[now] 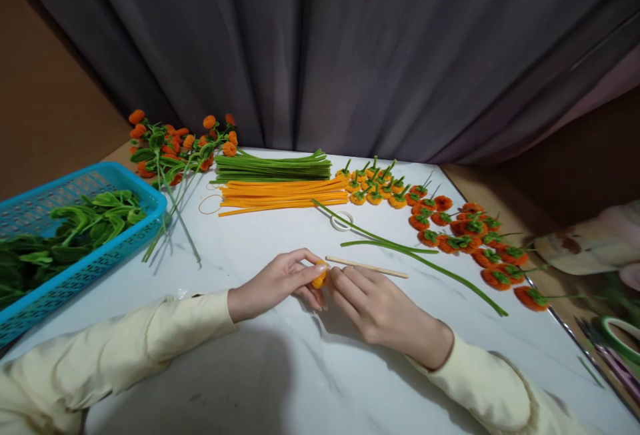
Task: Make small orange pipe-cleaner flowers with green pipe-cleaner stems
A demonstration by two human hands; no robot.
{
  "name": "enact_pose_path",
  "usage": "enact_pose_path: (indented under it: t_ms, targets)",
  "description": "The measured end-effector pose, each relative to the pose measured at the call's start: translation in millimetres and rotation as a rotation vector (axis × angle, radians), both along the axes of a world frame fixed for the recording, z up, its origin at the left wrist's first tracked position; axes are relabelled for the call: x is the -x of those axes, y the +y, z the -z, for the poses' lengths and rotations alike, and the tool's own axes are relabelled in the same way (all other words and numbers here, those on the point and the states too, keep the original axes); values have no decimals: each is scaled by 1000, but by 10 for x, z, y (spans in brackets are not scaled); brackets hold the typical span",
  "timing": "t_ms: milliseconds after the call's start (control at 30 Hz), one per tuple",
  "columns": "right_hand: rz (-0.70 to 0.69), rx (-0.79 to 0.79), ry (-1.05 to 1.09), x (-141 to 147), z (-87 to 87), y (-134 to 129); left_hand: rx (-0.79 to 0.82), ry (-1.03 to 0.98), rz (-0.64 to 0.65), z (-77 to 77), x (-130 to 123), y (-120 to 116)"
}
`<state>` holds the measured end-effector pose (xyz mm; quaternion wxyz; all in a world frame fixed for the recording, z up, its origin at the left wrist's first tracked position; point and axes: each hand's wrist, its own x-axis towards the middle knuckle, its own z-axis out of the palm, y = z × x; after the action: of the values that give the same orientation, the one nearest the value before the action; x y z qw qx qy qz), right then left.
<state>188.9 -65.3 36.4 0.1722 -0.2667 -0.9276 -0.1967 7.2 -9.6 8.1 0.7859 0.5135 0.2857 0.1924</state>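
Note:
My left hand [287,279] pinches a small yellow-orange pipe-cleaner flower head [320,276] between thumb and fingers, just above the table. From the other side my right hand [373,301] closes its fingertips on the edge of the same piece; exactly what they pinch is partly hidden. Right behind that hand lies a thin wooden stick [370,267]. Two green pipe cleaners [425,258], one long and one short, lie farther off, beside a white ring-shaped roll [342,221]. A bundle of orange pipe cleaners [280,195] lies beyond the hands, with a green bundle [273,167] behind it.
A blue basket [80,271] of green leaves stands at left. Finished orange flowers on stems [175,148] lie behind it. Yellow flower heads [375,188] and orange-red ones [465,235] cover the back right. Green tape [620,338] and scissors [613,358] lie near the right edge.

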Motion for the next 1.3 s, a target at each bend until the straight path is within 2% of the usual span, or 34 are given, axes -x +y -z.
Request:
enact_pose_path:
  t_ms: [100,200,300,367,433,500,600,800,1167,1300]
  targets:
    - [4,72,-14,8,2,-22,-51,12,-10,-6,-2,-19]
    - [60,305,126,-9,20,-20,-73,39,-1,-10,3,-34]
    - [106,577,348,-50,31,7,-4,40,35,-23,9,-30]
    - [105,641,375,-80,6,28,81,35,51,-35,10,-13]
    - [96,562,292,-108,-51,46,151,40,58,-42,10,8]
    - [67,355,160,-132,-119,61,193,35,67,-41,9,27]
    - [-52,64,12,-162,-172,81,252,13,80,-35,4,46]
    - [-177,4,18,-226,-117,99,311,60,148,-74,5,80]
    - [-571,-328,-181,-299,-245,259,380,115,281,-150,30,104]
    - [-615,-442,-194,-282,-236,296,428,119,268,-168,14,95]
